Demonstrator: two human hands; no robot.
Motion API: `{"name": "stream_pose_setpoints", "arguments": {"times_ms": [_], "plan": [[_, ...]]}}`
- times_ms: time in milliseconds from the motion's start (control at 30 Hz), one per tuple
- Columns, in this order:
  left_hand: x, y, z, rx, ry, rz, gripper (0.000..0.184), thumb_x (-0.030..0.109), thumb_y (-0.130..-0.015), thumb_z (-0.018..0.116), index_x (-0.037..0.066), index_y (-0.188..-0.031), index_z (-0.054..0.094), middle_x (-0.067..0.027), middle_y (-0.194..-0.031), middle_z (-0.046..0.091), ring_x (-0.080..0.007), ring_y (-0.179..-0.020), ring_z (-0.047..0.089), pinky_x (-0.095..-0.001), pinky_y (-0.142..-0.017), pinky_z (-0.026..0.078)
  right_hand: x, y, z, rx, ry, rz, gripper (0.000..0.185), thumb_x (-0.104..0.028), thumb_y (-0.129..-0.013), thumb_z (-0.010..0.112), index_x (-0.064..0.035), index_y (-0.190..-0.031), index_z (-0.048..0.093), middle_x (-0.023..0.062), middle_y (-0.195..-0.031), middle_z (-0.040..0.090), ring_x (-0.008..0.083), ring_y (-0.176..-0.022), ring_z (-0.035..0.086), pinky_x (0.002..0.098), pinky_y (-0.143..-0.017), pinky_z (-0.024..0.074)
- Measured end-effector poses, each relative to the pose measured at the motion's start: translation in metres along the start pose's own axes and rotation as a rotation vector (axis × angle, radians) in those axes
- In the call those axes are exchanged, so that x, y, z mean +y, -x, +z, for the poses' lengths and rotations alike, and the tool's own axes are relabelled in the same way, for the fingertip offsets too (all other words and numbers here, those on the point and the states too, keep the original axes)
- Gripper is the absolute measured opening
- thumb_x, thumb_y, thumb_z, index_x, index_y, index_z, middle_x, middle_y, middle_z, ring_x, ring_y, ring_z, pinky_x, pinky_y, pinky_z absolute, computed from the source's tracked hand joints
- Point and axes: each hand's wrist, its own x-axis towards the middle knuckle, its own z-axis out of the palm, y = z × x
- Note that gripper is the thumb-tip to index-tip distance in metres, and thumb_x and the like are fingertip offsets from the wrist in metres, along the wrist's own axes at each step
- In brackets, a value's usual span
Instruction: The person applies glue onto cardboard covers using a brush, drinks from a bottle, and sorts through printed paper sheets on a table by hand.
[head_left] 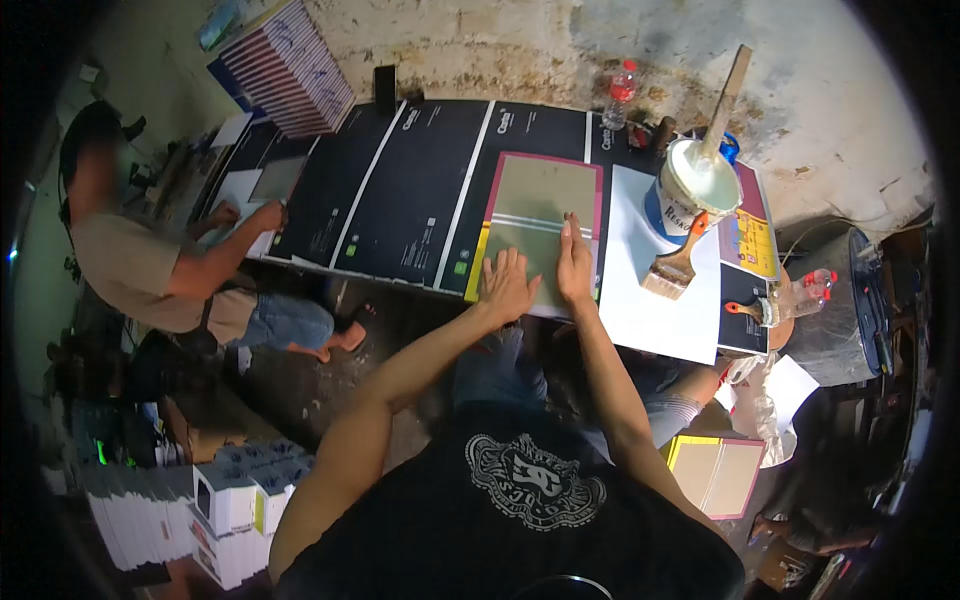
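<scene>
A book cover (545,185) lies inside-up on the table, its grey boards framed by maroon and yellow folded edges and split by a pale spine gap. My left hand (510,285) rests on its lower part with the fingers spread. On the cover's lower right, my right hand (573,262) is stretched out, fingers straight and turned on edge near the maroon border. Neither hand grips anything. Right beside the cover is a white sheet (640,315). A wide brush (672,270) with an orange handle leans there against a bucket of white paste (665,205).
Black printed boards (400,210) cover the table. A bottle with a red cap (620,95), a second brush (765,312) and a stack of books (285,70) stand or lie around. At left, another person (150,255) handles sheets. Another cover (715,475) lies low at right.
</scene>
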Motion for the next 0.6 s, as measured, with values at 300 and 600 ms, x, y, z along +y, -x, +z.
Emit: {"name": "stream_pose_setpoints", "arguments": {"times_ms": [300,600], "plan": [[-0.007,0.003,0.01,0.153,-0.087,-0.078,0.07,0.051,-0.088,0.053,-0.006,-0.127,0.043,-0.0186,-0.127,0.042,-0.0325,-0.122,0.038,-0.0575,-0.097,0.026,-0.01,0.017,-0.026,0.18,-0.141,-0.017,0.054,-0.037,-0.103,0.033,0.004,-0.138,0.043,0.0208,-0.142,0.045,0.0312,-0.136,0.039,0.0355,-0.111,0.0294],[-0.048,0.032,-0.097,0.204,2.473,-0.307,0.062,0.068,-0.09,0.035,0.011,-0.068,0.042,-0.0025,-0.07,0.04,-0.0171,-0.069,0.037,-0.0312,-0.07,0.03,-0.003,0.032,-0.107,0.356,-0.586,-0.004,0.065,-0.051,-0.101,0.023,0.0008,-0.13,0.051,0.0163,-0.134,0.054,0.0281,-0.12,0.052,0.0416,-0.1,0.0358]]}}
